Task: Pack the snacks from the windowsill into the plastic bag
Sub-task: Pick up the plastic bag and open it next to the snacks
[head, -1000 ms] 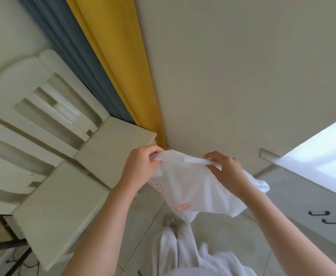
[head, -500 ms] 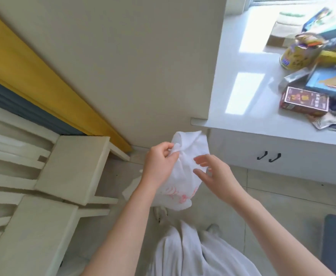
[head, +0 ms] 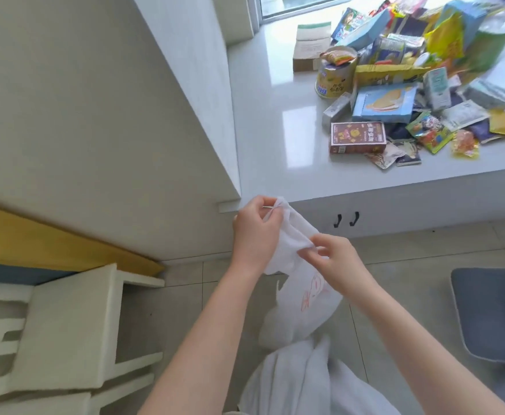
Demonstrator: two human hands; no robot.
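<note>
Plastic bag (head: 305, 310) hangs bunched mid-frame, left hand (head: 257, 235) and right hand (head: 338, 262) both pinching its top; the thin film could tear or slip if tugged hard.

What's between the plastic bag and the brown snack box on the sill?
Nothing loose: in the head view only bare white windowsill top and its front edge lie between the plastic bag and the brown snack box.

Far end of colourful snack-packet heap (head: 454, 46) blurred, cut by top-right edge. On thin white plastic bag (head: 294, 319), mouth hidden behind my fingers (head: 261, 206), red print unreadable.
</note>
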